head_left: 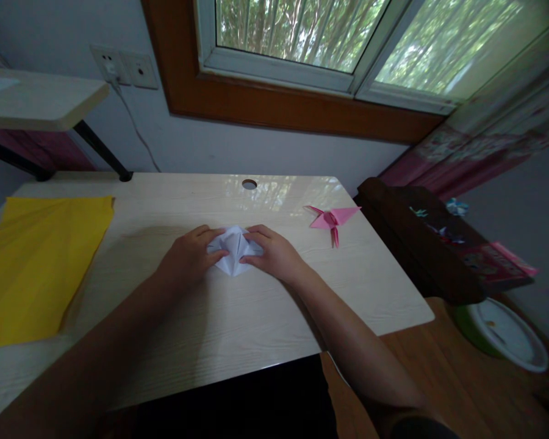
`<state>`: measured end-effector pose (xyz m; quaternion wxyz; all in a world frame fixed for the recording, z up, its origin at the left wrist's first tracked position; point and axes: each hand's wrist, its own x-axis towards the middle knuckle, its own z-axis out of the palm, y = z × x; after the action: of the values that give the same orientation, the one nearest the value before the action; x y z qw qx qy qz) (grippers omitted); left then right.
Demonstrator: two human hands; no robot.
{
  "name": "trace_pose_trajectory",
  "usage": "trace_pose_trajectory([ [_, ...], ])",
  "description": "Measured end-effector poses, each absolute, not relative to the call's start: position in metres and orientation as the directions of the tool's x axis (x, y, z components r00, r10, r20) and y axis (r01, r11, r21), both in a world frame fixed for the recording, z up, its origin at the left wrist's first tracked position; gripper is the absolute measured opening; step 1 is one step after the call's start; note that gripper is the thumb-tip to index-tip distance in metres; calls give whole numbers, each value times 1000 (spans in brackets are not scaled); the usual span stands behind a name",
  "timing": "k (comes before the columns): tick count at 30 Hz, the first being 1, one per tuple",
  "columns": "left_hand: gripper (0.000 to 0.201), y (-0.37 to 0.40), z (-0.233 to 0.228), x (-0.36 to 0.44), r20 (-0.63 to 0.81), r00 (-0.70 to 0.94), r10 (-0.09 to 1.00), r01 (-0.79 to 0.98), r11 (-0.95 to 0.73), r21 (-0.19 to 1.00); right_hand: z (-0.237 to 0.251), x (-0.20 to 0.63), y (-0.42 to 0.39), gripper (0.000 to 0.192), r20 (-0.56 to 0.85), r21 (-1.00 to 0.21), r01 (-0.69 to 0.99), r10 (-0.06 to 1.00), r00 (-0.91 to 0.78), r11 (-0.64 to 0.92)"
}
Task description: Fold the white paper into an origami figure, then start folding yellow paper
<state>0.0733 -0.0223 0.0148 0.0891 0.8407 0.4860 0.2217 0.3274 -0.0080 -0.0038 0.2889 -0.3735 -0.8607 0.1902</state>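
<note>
Left hand [188,255] and right hand [274,253] are pressing, fingers curled, on the white folded paper [233,247] lying on the desk [238,317]; pink paper crane [332,219] lying nearby

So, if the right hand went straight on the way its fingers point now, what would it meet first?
The right hand points left across the folded white paper, which its fingers already press. Just beyond it, the fingertips of the left hand would likely come first, since both hands nearly meet over the paper.
</note>
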Motion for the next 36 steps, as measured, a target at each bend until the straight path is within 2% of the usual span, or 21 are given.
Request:
trace_pose_trajectory([
  [3, 36, -27, 19, 78, 362, 405, 840, 768, -527, 363, -3, 328, -7, 39, 384, -556, 513, 749, -540, 654],
  [6, 44, -30, 21, 81, 454, 348, 820, 762, -530, 373, 1, 326, -8, 32, 432, -567, 502, 754, -494, 654],
  [8, 50, -31, 20, 83, 508, 277, 816, 753, -513, 413, 3, 323, -10, 30, 471, -560, 513, 760, -447, 650],
  [11, 44, -32, 19, 86, 546, 164, 821, 699, -488, 522, 5, 320, -12, 26, 524, -543, 526, 754, -397, 654],
  [16, 36, -28, 14, 89, 392, 68, 918, 567, -358, 742, 2, 317, -13, 32, 564, -533, 517, 737, -372, 670],
  [21, 35, -25, 11, 90, 301, 47, 952, 497, -284, 820, 3, 315, -16, 35, 532, -533, 511, 736, -418, 675],
  [26, 33, -20, 9, 86, 271, -2, 963, 528, -229, 818, 11, 317, -18, 30, 496, -560, 459, 722, -481, 690],
  [30, 23, -15, 9, 80, 230, -29, 973, 619, -163, 768, 15, 319, -16, 17, 459, -659, 387, 752, -473, 645],
  [33, 23, -14, 9, 80, 178, 50, 983, 665, -166, 728, 9, 318, -15, 13, 407, -779, 317, 821, -400, 541],
  [36, 28, -16, 9, 82, 179, 138, 974, 659, -225, 717, 1, 315, -15, 26, 300, -877, 254, 879, -371, 407],
])
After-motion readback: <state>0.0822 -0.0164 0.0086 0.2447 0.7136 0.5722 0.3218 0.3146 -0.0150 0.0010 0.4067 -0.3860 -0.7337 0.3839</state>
